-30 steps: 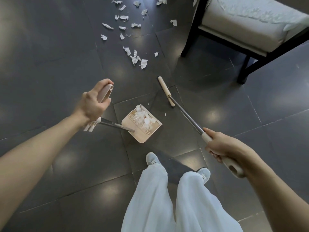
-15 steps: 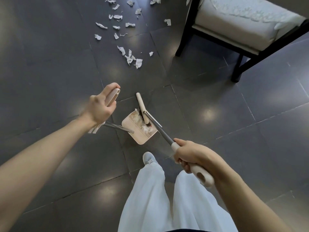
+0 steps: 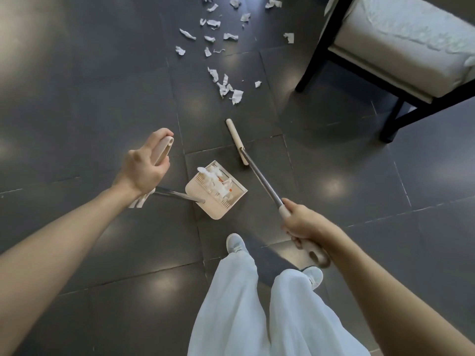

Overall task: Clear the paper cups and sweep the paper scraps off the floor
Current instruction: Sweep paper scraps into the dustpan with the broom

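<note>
Dark grey floor tiles (image 3: 77, 98) with pale grout lines and soft patches of glare fill the view beneath a standing person.

At nine o'clock from the middle of the view, the left hand (image 3: 144, 165) has its fingers curled round the beige grip (image 3: 163, 150) at the top of the dustpan's handle. A few white strips (image 3: 140, 200) hang under the heel of that hand; what they are cannot be told. From beneath the hand a metal shaft (image 3: 177, 195) runs toward four o'clock and meets the dustpan (image 3: 218, 210), a beige square pan sitting on the floor. A heap of white paper scraps (image 3: 213, 176) lies in its far half.

At four o'clock from the middle, the right hand (image 3: 305, 224) is closed in a fist round the upper end of the broom (image 3: 259, 176), with the looped tip of the handle sticking out behind the wrist. The steel shaft slants toward eleven o'clock down to the broom head (image 3: 237, 141), a narrow beige bar on the tiles at one o'clock from the dustpan, near it but not touching.

At twelve o'clock from the broom head, apart from it, lies a small cluster of loose scraps (image 3: 226, 86). A wider scatter (image 3: 213, 24) spreads beyond it to the top edge.

At two o'clock stands a black-framed chair (image 3: 321, 44) with a pale cushion (image 3: 398, 42). At six o'clock are white trousers (image 3: 231, 304) and two pale shoes (image 3: 235, 242).
</note>
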Action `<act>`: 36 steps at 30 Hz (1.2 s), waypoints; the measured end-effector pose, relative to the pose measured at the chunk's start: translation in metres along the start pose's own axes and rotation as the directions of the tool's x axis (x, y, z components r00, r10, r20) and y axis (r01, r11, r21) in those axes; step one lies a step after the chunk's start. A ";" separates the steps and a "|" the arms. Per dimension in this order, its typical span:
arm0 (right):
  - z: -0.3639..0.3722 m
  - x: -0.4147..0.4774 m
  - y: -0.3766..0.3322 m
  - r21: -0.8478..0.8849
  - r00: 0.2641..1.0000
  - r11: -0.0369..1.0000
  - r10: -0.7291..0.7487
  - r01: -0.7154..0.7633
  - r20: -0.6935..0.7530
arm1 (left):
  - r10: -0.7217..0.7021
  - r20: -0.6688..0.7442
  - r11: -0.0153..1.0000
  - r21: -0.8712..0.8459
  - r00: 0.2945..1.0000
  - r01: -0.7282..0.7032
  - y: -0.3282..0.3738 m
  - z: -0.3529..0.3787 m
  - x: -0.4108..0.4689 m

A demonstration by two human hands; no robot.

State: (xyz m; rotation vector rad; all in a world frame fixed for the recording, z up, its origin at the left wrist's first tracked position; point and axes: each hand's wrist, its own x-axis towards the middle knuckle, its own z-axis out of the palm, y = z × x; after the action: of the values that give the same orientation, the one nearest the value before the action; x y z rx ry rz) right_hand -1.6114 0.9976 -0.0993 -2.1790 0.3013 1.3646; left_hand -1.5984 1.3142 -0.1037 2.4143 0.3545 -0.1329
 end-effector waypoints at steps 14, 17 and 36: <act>-0.037 -0.018 -0.064 0.097 0.992 0.990 -0.109 0.103 0.063 | -0.050 -0.135 0.998 -0.054 0.990 0.043 0.005 -0.015 0.049; -0.075 -0.003 -0.088 0.087 0.990 0.986 -0.142 0.141 0.008 | -0.040 -0.187 0.997 -0.071 0.982 0.027 0.009 -0.023 0.080; -0.273 0.226 -0.239 0.151 0.980 0.988 0.062 -0.033 -0.188 | -0.099 -0.091 0.995 0.005 0.991 0.100 0.044 -0.059 0.379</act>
State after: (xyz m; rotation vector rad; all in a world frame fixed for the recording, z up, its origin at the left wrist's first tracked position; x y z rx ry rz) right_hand -1.1904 1.0646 -0.1289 -2.1935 0.5138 1.1196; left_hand -1.2225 1.4037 -0.1028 2.4175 0.5167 -0.0694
